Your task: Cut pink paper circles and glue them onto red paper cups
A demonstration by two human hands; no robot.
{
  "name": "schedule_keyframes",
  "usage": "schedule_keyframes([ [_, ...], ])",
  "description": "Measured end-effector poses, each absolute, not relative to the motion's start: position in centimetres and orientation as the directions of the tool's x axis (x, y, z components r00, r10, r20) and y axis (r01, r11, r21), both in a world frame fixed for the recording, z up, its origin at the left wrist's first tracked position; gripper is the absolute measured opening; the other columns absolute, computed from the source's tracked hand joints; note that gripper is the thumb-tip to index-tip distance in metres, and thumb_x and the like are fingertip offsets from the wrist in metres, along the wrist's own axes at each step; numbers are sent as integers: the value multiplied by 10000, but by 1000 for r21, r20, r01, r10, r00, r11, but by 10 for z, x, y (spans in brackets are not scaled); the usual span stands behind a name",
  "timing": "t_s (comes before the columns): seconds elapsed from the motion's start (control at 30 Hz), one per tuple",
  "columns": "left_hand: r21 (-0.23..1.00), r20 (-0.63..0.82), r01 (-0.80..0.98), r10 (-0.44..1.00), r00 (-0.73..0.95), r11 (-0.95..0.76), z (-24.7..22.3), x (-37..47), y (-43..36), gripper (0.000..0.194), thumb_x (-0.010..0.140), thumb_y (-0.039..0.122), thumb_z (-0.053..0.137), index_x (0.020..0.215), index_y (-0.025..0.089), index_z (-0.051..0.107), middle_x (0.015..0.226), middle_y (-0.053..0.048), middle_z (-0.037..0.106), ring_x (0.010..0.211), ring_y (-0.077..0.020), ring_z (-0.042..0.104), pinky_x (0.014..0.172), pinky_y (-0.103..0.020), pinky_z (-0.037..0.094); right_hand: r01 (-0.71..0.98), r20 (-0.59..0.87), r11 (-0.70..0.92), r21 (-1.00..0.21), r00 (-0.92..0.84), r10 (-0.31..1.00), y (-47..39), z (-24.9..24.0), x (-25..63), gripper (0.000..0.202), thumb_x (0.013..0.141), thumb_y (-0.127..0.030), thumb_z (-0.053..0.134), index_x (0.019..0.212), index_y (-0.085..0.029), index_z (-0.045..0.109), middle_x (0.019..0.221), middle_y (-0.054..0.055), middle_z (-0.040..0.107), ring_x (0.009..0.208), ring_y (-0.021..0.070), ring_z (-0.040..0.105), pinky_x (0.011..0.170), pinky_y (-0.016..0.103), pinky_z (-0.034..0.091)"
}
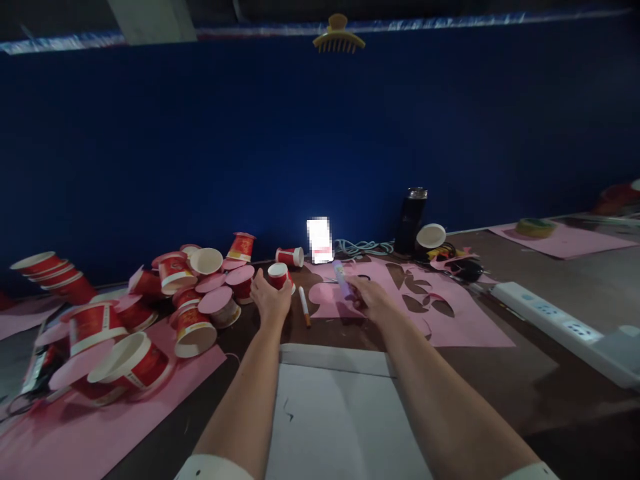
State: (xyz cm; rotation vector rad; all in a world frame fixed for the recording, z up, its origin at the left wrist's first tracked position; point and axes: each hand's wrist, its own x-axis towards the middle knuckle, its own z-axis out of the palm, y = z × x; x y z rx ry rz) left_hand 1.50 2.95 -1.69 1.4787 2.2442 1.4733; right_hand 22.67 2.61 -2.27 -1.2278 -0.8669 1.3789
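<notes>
Near the middle of the table my left hand has its fingers and thumb around a small red paper cup, its white rim facing up. To the right, my right hand is closed on a purple glue stick, held tilted above pink paper. Between the hands lies a white and orange marker. Another small red cup rests on its side behind. Many red paper cups, some with pink paper discs on them, crowd the left of my left hand.
Cut pink paper spreads on the right, with a white power strip beyond it. A dark bottle and a lit phone screen stand by the blue partition. A white board or box lies before me.
</notes>
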Motion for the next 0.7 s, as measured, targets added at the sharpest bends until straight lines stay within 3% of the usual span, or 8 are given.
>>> schedule_keyframes([
  [0.07,728,360,675,769,-528,123,-18,17,34,806,700,374,635,1355,49,298,1373,-260,388,1316,-347,315,1066,-471,226,-501,-177,-177,-847,-48,983,23,-13,227,239,668,-375,701,685,-177,568,522,-39,493,393,40,336,327,145,236],
  [0.17,724,260,657,799,-542,210,-20,17,45,900,661,413,676,1364,31,262,1371,-298,378,1313,-378,323,1047,-498,242,-647,-99,-195,-737,-182,978,15,-1,229,236,693,-359,669,837,-178,629,622,-15,555,415,36,316,326,140,226],
  [0.27,745,155,598,796,-586,296,-21,16,55,869,626,426,699,1321,54,333,1289,-292,475,1243,-400,418,977,-500,329,-669,-52,-190,-718,-221,974,8,4,229,247,689,-361,658,858,-181,648,639,-9,562,446,54,353,344,156,242],
  [0.43,723,73,591,811,-580,358,-16,17,57,603,626,465,668,1100,117,536,1125,-250,593,1121,-421,513,844,-495,417,-635,-39,-174,-753,-221,975,7,1,230,231,684,-365,645,827,-183,650,623,-11,539,462,73,376,365,185,256],
  [0.5,716,104,597,790,-604,362,-13,19,50,588,625,462,661,1086,119,540,1130,-242,589,1097,-418,524,819,-491,433,-650,-32,-159,-743,-203,979,9,-2,230,228,684,-365,650,825,-185,650,618,-11,544,467,77,395,376,189,270],
  [0.63,678,325,677,709,-626,287,-10,23,27,624,673,501,610,1153,120,491,1199,-223,547,1138,-391,494,885,-504,408,-712,-36,-157,-684,-182,983,14,-13,227,210,680,-320,682,830,-179,642,594,-20,558,458,71,416,387,185,295],
  [0.7,718,266,624,705,-657,310,-11,23,17,650,664,531,614,1146,111,493,1183,-233,553,1136,-394,496,890,-504,408,-729,-33,-159,-666,-185,982,17,-19,222,189,680,-305,696,795,-174,624,553,-40,528,444,61,412,385,173,301],
])
